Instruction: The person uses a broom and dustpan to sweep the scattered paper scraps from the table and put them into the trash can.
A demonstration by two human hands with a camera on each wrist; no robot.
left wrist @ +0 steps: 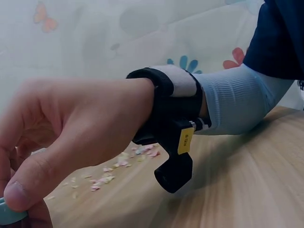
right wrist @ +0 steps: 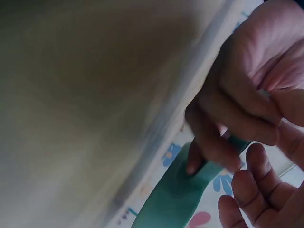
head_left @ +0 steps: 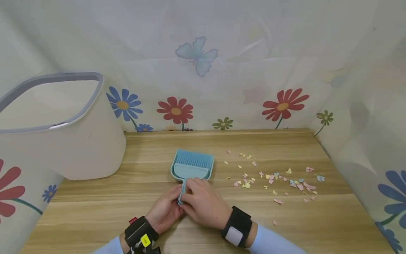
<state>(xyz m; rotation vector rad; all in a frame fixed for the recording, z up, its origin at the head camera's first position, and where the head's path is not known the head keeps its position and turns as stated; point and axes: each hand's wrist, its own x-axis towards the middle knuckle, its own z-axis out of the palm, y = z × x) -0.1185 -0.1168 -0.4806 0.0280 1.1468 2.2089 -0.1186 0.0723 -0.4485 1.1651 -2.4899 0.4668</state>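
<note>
The dustpan (head_left: 172, 169), with the brush (head_left: 190, 170) nested inside, was over the middle of the tabletop (head_left: 139, 197). The left hand (head_left: 165, 213) and the right hand (head_left: 208, 205) had their fingers curled closely on its handle (head_left: 183, 191) (the best place, I judged); it seemed light, stiff, slightly slippery.

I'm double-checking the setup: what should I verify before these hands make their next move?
1. Brush separate from dustpan: not ok, it lies nested in it.
2. Right hand on the handle: ok, fingers bent over it.
3. Left hand grip firmness: cannot tell, fingers partly hidden.
4. Paper scraps gathered: not ok, scattered over the table's right part.
5. Bin open: ok, no lid on it.
</note>
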